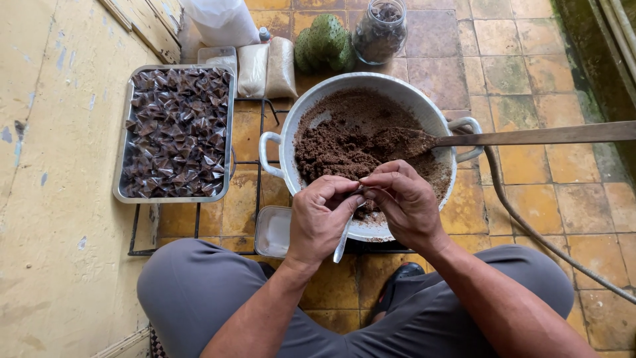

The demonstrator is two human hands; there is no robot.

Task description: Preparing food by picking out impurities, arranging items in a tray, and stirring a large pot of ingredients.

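Note:
A large white pot [331, 89] holds a brown crumbly mass [344, 142], with a long wooden paddle [530, 136] resting in it toward the right. Above the pot's near rim, my left hand [321, 215] and my right hand [404, 202] meet fingertip to fingertip, pinching a small piece of the brown mass between them. A metal spoon [343, 242] sticks down out of my left hand. What lies between the fingertips is mostly hidden.
A metal tray [119, 179] at the left is full of several small dark wrapped pieces [175, 132]. A small clear container [273, 232] sits by my left knee. Behind the pot stand filled bags [267, 66], a green bumpy fruit [324, 43] and a glass jar [379, 30]. A hose [530, 229] crosses the tiles.

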